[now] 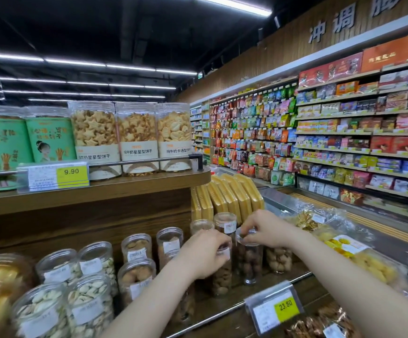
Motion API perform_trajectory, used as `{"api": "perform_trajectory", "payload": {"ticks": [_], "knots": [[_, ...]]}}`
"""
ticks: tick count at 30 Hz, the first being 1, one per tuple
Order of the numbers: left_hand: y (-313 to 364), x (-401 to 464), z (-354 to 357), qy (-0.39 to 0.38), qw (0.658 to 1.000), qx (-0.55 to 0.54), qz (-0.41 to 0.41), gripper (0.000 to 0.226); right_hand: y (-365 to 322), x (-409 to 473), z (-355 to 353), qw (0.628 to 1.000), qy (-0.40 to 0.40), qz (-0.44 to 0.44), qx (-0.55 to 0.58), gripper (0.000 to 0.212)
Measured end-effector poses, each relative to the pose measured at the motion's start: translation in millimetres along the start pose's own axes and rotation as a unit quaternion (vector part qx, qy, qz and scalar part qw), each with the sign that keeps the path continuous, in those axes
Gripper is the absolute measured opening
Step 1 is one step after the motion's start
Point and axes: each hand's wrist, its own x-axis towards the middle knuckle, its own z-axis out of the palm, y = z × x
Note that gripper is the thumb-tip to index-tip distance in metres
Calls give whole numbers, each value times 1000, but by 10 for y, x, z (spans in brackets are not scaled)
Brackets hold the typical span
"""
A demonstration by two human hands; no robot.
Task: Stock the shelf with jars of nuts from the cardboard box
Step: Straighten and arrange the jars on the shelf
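Observation:
Clear plastic jars of nuts stand in rows on the wooden lower shelf [225, 309]. My left hand [204, 252] grips the top of a jar of brown nuts [221, 276] that stands on the shelf. To its right, my right hand [265, 229] pinches the lid of a jar of dark round nuts [249, 262], also standing on the shelf. Further jars of brown nuts [225, 223] stand behind them, and jars of pistachios [88, 303] fill the left. The cardboard box is out of view.
An upper shelf [95, 189] holds biscuit jars [139, 137] behind a rail, with a 9.90 price tag [58, 175]. A 23.80 tag [275, 309] hangs on the lower shelf's front. Yellow packs [232, 196] stand behind the jars. Bagged snacks [337, 242] lie right; stocked wall shelves [359, 132] beyond.

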Motion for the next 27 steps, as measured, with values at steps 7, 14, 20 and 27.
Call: {"api": "perform_trajectory", "payload": {"ticks": [7,14,20,27], "knots": [[3,-154,-7,19,1000,-16,-17,30,-38,-107,-90,999,-20,11,41,40],[6,-171,4,25,999,-39,-28,33,-53,-75,-112,998,-48,-11,29,39],[6,-170,-33,21,999,-39,-28,37,-112,-89,-52,995,-45,-33,86,24],[-81,-1,-85,37,997,-49,-38,59,-1,-40,-141,990,-46,-23,128,30]]}}
